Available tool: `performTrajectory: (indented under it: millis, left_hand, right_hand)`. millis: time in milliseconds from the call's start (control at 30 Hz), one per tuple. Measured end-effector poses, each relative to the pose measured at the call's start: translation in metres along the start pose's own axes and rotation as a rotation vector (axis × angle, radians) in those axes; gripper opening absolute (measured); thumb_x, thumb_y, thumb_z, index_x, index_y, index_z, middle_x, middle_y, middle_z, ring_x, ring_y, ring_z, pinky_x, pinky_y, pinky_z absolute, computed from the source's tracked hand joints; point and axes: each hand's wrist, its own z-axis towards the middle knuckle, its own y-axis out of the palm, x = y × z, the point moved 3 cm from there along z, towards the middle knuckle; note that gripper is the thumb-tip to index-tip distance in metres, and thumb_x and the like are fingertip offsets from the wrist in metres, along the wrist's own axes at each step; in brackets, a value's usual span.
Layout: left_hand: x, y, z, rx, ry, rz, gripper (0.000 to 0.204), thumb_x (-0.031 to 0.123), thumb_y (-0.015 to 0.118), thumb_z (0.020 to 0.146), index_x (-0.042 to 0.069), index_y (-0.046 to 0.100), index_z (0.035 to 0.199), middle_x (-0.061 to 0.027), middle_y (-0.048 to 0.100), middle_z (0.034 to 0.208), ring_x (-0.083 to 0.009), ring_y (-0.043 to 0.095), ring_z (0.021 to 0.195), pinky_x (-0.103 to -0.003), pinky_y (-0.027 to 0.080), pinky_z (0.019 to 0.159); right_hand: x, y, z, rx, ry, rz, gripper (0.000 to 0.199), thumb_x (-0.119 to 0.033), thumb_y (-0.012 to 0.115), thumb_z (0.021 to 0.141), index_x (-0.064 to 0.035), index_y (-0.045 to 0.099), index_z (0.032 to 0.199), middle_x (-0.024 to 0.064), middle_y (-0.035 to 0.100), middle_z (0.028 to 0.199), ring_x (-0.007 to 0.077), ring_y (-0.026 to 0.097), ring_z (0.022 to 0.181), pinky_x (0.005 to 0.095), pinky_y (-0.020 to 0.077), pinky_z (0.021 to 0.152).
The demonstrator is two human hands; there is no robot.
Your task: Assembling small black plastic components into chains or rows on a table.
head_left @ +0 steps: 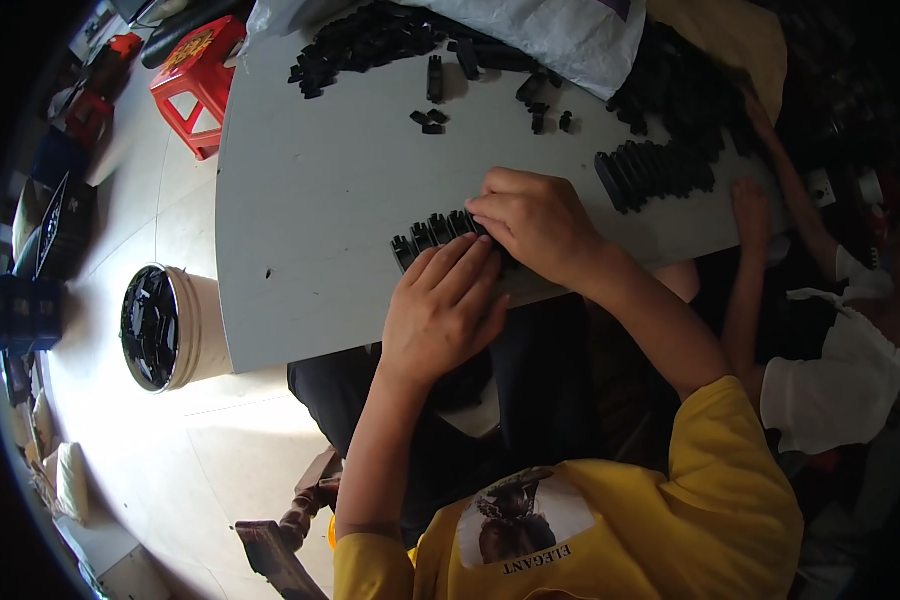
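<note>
While both hands press on a row of small black plastic parts (432, 236) at the grey counter (300, 200) edge, left hand (440, 305) lies spread flat, right hand (535, 222) pinches the row's end, apparently aligning them

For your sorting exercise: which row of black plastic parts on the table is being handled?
The near row, under both hands; the far-right row lies untouched.
</note>
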Motion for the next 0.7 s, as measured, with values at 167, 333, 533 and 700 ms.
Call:
performTrajectory:
  millis: [167,333,533,700]
  left_hand:
    - [0.001,-0.003,-0.001,-0.025,-0.009,0.009,0.035,0.016,0.069,0.072,0.000,0.064,0.104,-0.0116,0.062,0.113,-0.0259,0.059,0.107,-0.039,0.048,0.090]
    - [0.000,-0.001,0.001,-0.017,-0.031,-0.037,0.034,0.011,0.068,0.069,0.001,0.067,0.102,-0.0115,0.065,0.111,-0.0284,0.061,0.105,-0.040,0.049,0.087]
    - [0.001,-0.001,0.001,-0.055,-0.031,-0.007,0.032,0.009,0.062,0.075,-0.001,0.066,0.105,-0.0153,0.064,0.112,-0.0338,0.060,0.107,-0.043,0.047,0.089]
    - [0.002,0.004,-0.001,-0.077,-0.007,-0.002,0.032,0.011,0.055,0.082,-0.002,0.065,0.109,-0.0169,0.063,0.115,-0.0360,0.059,0.109,-0.045,0.044,0.094]
  right_hand:
    - [-0.001,0.000,-0.004,0.063,0.004,0.040,0.007,-0.010,0.070,0.079,-0.0063,0.070,0.085,0.0045,0.059,0.077,0.0189,0.061,0.065,0.0311,0.0483,0.057]
    - [-0.004,-0.006,-0.006,0.008,0.055,0.035,0.008,-0.012,0.070,0.079,-0.0072,0.070,0.086,0.0033,0.058,0.077,0.0188,0.060,0.064,0.0313,0.0484,0.057]
    - [-0.002,0.003,-0.005,0.101,-0.025,-0.009,0.006,-0.011,0.066,0.067,-0.0087,0.061,0.067,0.0048,0.055,0.074,0.0217,0.062,0.066,0.0328,0.0514,0.056]
    - [0.002,0.006,-0.004,0.152,-0.049,-0.010,0.011,-0.011,0.063,0.065,-0.0057,0.056,0.058,0.0066,0.053,0.069,0.0217,0.061,0.063,0.0341,0.0511,0.054]
